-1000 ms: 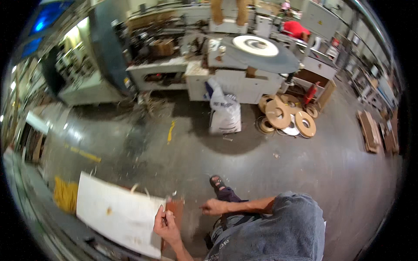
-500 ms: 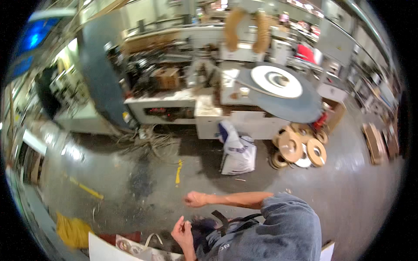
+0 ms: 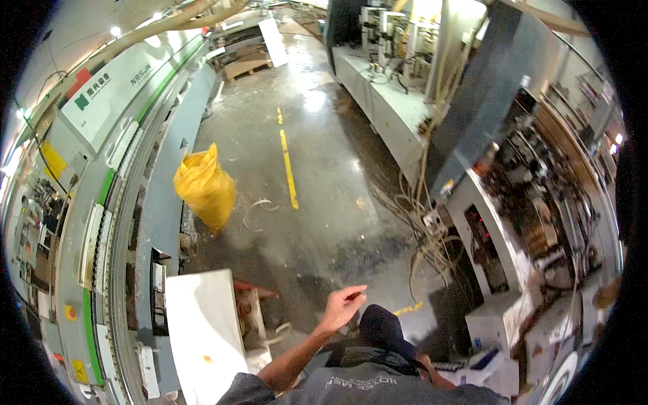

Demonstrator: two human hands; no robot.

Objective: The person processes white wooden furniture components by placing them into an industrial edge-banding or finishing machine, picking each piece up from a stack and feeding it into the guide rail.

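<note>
My left hand (image 3: 344,307) is in front of my body at the lower middle, its fingers loosely stretched out with a gap to the thumb. Nothing shows in it, and it touches nothing. Beside it is my dark-clothed knee (image 3: 385,327). Of my right arm, only a piece of forearm (image 3: 433,375) appears past the dark shirt; the right hand itself is hidden. A white panel-topped stand (image 3: 202,331) is to the left of my left forearm, with a strip-like loop (image 3: 278,332) at its side.
A long machine with a green stripe (image 3: 104,185) runs along the left. A full yellow sack (image 3: 206,189) stands beside it. Yellow tape (image 3: 288,169) marks the grey floor. Tangled hoses (image 3: 432,243) lie by the machine on the right. A white bag (image 3: 479,374) is at lower right.
My view has swung left, from the worktable and cardboard rolls to the aisle and long machine. My right hand has gone out of sight; my left hand's fingers have straightened.
</note>
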